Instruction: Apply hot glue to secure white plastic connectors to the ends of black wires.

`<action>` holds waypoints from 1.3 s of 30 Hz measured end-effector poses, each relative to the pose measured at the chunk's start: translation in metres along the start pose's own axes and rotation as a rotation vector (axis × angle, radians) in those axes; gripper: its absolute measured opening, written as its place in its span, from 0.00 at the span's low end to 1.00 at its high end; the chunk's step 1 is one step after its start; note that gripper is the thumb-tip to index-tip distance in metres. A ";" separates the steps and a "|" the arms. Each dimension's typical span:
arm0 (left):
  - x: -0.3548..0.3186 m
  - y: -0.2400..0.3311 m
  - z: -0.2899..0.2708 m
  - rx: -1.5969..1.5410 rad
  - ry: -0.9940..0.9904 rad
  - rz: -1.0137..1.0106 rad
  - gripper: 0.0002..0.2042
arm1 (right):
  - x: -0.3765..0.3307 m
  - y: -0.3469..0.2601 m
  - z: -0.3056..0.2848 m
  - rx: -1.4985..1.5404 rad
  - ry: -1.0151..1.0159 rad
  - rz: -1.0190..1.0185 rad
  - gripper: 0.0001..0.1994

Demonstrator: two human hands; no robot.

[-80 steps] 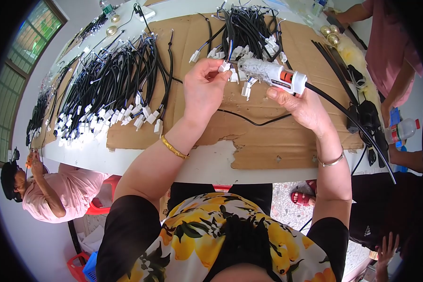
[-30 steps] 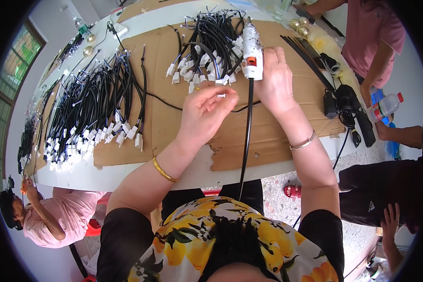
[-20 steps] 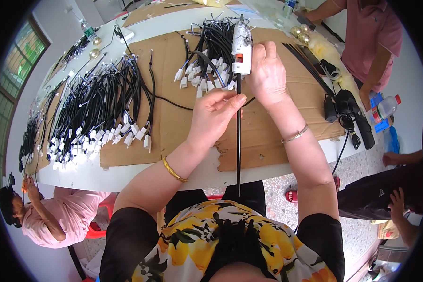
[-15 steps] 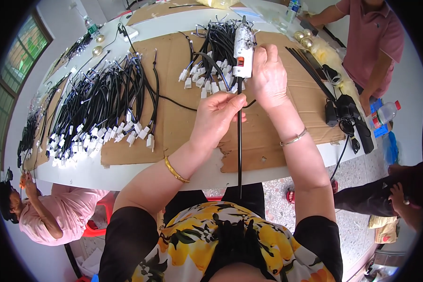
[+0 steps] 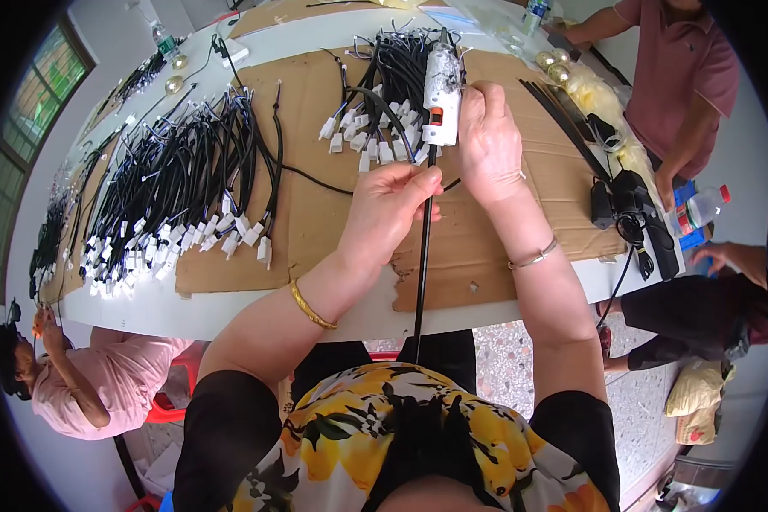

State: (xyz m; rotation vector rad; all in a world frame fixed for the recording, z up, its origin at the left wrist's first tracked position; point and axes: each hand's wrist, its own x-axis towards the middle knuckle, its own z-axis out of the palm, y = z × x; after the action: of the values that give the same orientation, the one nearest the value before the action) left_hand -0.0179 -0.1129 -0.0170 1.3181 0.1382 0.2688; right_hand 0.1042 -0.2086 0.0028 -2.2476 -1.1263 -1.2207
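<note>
Holding a white glue gun [image 5: 441,94] over brown cardboard [image 5: 563,213], right hand [image 5: 491,141] closed around it, left hand [image 5: 388,209] pinched near its black rod [image 5: 424,256], anything gripped hidden, black cables [image 5: 192,158] heaped left and beyond

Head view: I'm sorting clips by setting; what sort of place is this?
Probably an assembly workshop: piled black cables with white plastic connectors, apparently a white tubular glue gun, and torn brown cardboard.
</note>
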 end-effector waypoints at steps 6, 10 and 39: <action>0.003 -0.008 -0.001 0.052 0.030 0.065 0.10 | -0.003 0.000 0.005 0.040 -0.015 0.030 0.12; 0.005 -0.010 -0.002 0.136 0.065 0.093 0.09 | -0.006 0.003 0.009 0.148 0.018 0.057 0.18; 0.009 -0.019 -0.006 0.210 0.068 0.266 0.10 | -0.010 0.000 0.007 0.194 0.116 0.030 0.24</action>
State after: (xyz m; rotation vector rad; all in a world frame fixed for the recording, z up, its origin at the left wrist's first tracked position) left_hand -0.0089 -0.1092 -0.0361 1.5379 0.0484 0.5371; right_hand 0.1047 -0.2087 -0.0095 -2.0172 -1.1117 -1.1597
